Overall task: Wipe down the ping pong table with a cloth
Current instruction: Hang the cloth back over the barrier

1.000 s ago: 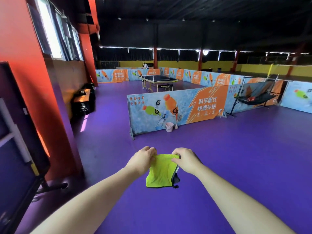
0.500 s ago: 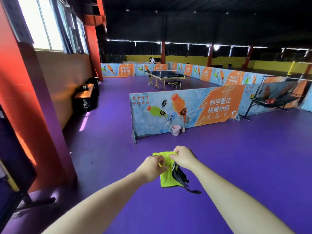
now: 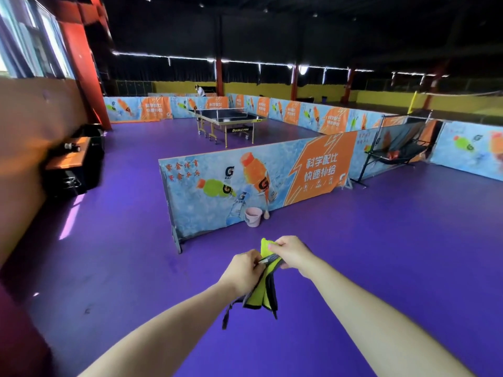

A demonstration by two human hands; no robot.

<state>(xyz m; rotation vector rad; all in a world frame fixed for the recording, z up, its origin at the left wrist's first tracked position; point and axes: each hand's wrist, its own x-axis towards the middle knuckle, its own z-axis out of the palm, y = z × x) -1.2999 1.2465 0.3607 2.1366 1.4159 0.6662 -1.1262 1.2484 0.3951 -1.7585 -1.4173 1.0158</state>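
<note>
Left hand and right hand pinch folded yellow cloth between clamped fingers; ping pong table far beyond barrier.

Table-tennis hall (ping pong table, barriers)

The person shows as two bare forearms and two bare hands. The left forearm and right forearm are uncovered along all their visible length, up to the left hand and right hand. A blurred dark red patch in the lower left corner may be clothing; that cannot be told.
</note>
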